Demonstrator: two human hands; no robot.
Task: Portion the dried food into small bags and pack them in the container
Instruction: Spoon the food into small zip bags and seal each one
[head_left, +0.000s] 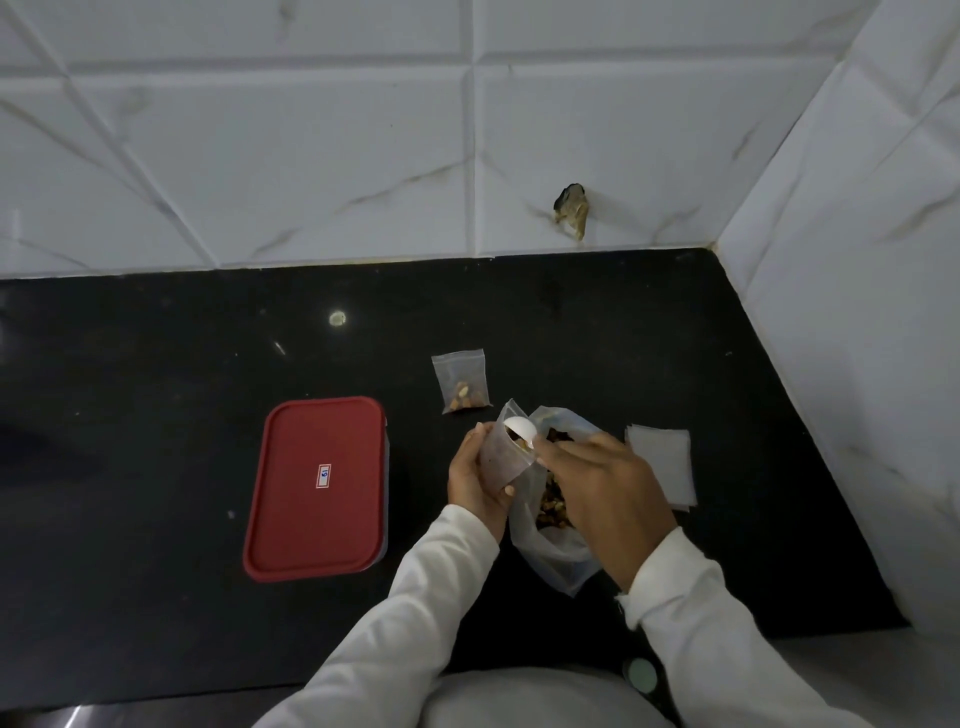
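My left hand (474, 480) grips a small clear bag (503, 456) and holds it upright with its mouth open. My right hand (602, 491) holds a white spoon (521, 430) whose bowl is tipped into that mouth. Below the hands lies a large clear bag of dried food (550, 540), open, with brown pieces showing. A filled small bag (462, 382) lies flat on the black counter behind them. The container (317, 488) with its red lid on stands to the left.
A stack of flat small bags (662, 465) lies to the right of the hands. White tiled walls close the counter at the back and the right. A hole (571, 208) mars the back wall. The counter's front edge runs near my body.
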